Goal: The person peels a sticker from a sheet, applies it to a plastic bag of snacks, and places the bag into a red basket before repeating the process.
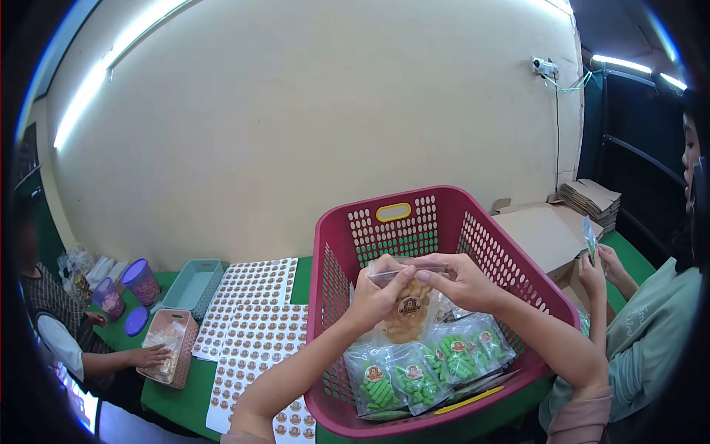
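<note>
A clear pouch of pale yellow snacks (407, 314) with a round brown label hangs upright over a maroon perforated basket (319, 355). My left hand (379, 290) pinches the pouch's top edge on the left. My right hand (467, 283) pinches the same edge on the right, with both thumbs nearly meeting. Below, inside the basket, lie several labelled pouches of green snacks (416, 374). A yellow strip (469, 400) lies at the basket's near side.
Label sheets (255, 325), a teal basket (194, 285) and purple-lidded tubs (140, 281) stand left. One person's hand (151, 356) touches packets in a pink basket (160, 321). Right, another person's hands (595, 271) hold a pouch near cardboard (543, 233).
</note>
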{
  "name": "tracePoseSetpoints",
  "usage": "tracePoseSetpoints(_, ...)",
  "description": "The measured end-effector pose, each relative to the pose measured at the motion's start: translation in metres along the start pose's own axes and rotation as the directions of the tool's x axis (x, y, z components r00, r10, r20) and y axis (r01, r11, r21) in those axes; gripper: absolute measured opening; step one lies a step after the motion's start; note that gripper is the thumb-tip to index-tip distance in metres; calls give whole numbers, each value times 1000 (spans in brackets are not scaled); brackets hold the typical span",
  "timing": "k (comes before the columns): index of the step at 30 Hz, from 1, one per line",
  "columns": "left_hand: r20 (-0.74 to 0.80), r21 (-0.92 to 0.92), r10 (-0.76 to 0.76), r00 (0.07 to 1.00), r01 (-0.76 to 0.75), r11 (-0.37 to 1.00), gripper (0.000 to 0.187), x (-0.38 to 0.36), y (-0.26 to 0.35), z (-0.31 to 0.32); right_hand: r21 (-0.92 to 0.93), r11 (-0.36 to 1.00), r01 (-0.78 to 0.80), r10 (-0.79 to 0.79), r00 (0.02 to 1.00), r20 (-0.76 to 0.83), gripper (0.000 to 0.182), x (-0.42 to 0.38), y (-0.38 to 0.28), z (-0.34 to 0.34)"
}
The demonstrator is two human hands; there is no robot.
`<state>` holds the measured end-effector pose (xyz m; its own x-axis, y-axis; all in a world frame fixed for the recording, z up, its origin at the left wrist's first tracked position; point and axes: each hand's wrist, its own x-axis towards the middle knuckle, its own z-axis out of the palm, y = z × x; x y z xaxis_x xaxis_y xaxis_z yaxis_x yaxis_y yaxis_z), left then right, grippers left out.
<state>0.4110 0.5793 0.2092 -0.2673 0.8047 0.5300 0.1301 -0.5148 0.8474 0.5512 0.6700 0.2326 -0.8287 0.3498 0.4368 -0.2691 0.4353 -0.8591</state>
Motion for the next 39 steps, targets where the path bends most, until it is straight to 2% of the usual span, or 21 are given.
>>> tracePoseSetpoints(4, 10, 12, 24, 1000, -24, 1000, 11, -1, -2, 0, -108, 994, 26, -34, 997, -74, 18, -1, 2, 2)
tracePoseSetpoints(7, 59, 65, -53, 997, 50, 997, 13, -1, 2, -2, -232, 972, 21, -62, 983, -174, 15, 2, 0, 0)
tracePoseSetpoints(9, 55, 33, -24, 998, 22, 999, 18, 0, 0, -1, -318, 948, 15, -91, 970, -227, 13, 4, 0, -3)
tracePoseSetpoints(11, 90, 126, -6, 996, -5, 992, 25, 2, -4, -5, -367, 930, 28, -123, 964, -237, 14, 4, 4, -8)
tracePoseSetpoints(15, -13, 244, 64, 998, -59, 968, 18, 7, -7, -5, -228, 973, 45, -90, 977, -192, 16, 6, 14, -8)
tracePoseSetpoints(17, -128, 244, -6, 992, 37, 969, 19, 7, -17, -10, -253, 967, 10, -54, 984, -169, 18, 5, 19, -2)
tracePoseSetpoints(19, -152, 278, -8, 988, 51, 959, 21, 7, -17, -14, -95, 994, 61, -79, 977, -197, 20, 5, 24, 7)
tracePoseSetpoints(20, -139, 208, -51, 989, 79, 975, 21, 6, -17, -14, -93, 994, -49, 30, 982, -189, 21, 4, 25, 2)
tracePoseSetpoints(21, -119, 141, -92, 989, 108, 984, 22, 6, -16, -14, -160, 985, -64, 28, 976, -214, 21, 6, 25, -1)
tracePoseSetpoints(23, -45, 145, -75, 996, 80, 986, 25, 6, -11, -12, -124, 990, -62, 29, 967, -255, 19, 5, 23, -8)
tracePoseSetpoints(24, 23, 170, -57, 998, 52, 984, 25, 6, -10, -12, -176, 984, -6, -45, 958, -283, 18, 6, 23, -11)
tracePoseSetpoints(26, 108, 214, -78, 991, 53, 975, 28, 6, -4, -10, -225, 974, -3, -64, 955, -288, 17, 4, 21, -15)
tracePoseSetpoints(28, 70, 229, -66, 995, 48, 972, 28, 9, -13, -16, -315, 949, 10, -105, 953, -286, 17, 4, 22, -14)
tracePoseSetpoints(30, -54, 326, 11, 998, 7, 945, 30, 9, -12, -17, -300, 954, 13, -103, 953, -286, 17, 11, 24, -14)
tracePoseSetpoints(31, -52, 329, 13, 999, 5, 944, 30, 9, -12, -16, -287, 958, 17, -104, 952, -289, 18, 15, 20, -13)
tracePoseSetpoints(32, -136, 464, 166, 977, -85, 881, 32, 8, -14, -16, -431, 888, -158, 46, 965, -259, 22, 13, 10, -24)
tracePoseSetpoints(33, -194, 595, 326, 925, -153, 789, 36, 8, -15, -16, -412, 898, -153, 5, 941, -339, 23, 13, 12, -32)
tracePoseSetpoints(34, -179, 461, 190, 965, -88, 883, 43, 7, -14, -15, -393, 907, -148, -13, 926, -378, 23, 14, 16, -42)
tracePoseSetpoints(37, 35, 336, -14, 999, 1, 942, 68, 5, -12, -5, -387, 913, -126, -61, 898, -436, 24, 10, 15, -48)
tracePoseSetpoints(38, 110, 314, -56, 992, 19, 949, 85, 3, -12, -3, -324, 942, -84, -34, 939, -343, 24, 9, 15, -41)
tracePoseSetpoints(39, 152, 333, -17, 988, -35, 942, 98, 1, -15, -1, -253, 966, -51, -13, 970, -244, 24, 8, 14, -31)
